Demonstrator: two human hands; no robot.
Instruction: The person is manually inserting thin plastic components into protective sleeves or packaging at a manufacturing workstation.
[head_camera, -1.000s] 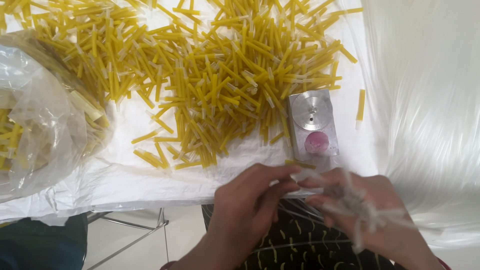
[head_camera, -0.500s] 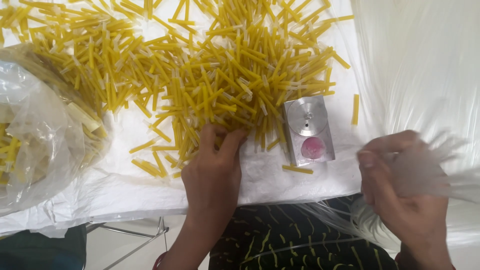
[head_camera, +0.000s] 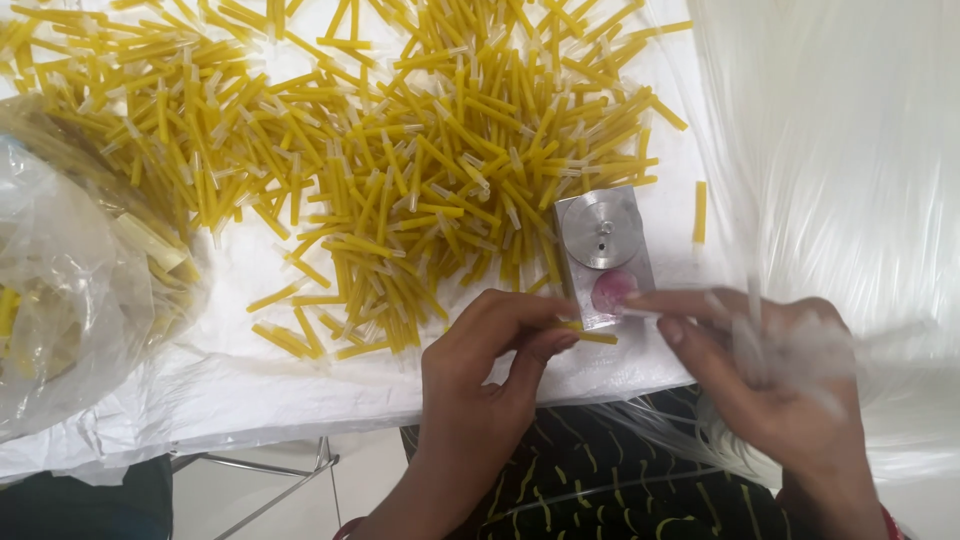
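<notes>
A crumpled clear plastic bag (head_camera: 70, 300) holding yellow pieces sits at the left edge of the white-covered desk (head_camera: 260, 390), above grey floor (head_camera: 230, 490).

Tube pile (head_camera: 400, 150) behind metal block (head_camera: 603, 255), bag (head_camera: 70, 290) at left, fibre bundle (head_camera: 850, 180) at right

Short yellow tube (head_camera: 590, 335) lies horiz. just below metal block; clear strand bunch (head_camera: 800, 350), blurred, at table's right edge.

Two bare hands, left hand (head_camera: 480, 390), right hand (head_camera: 780, 380), perhaps red bangles at wrists, dark garment with yellow-green dashes
</notes>
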